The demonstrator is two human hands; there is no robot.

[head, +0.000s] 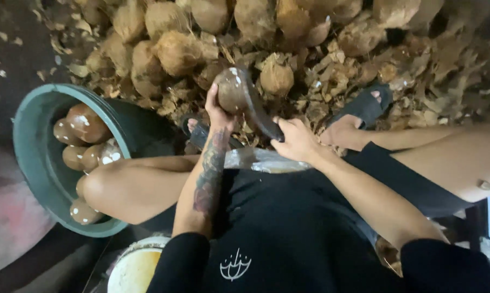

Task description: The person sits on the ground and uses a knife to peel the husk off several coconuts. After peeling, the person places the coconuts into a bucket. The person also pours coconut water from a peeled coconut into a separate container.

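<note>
My left hand grips a brown peeled coconut held up in front of me. My right hand holds the handle of a curved dark blade, whose tip hooks over the coconut's right side. Both forearms reach forward between my bare knees. A pale object lies just under my hands between my thighs; what it is I cannot tell.
A green tub at left holds several peeled brown coconuts. A heap of husked coconuts and husk scraps fills the ground ahead. My foot in a black sandal rests on the scraps. A white bucket stands below.
</note>
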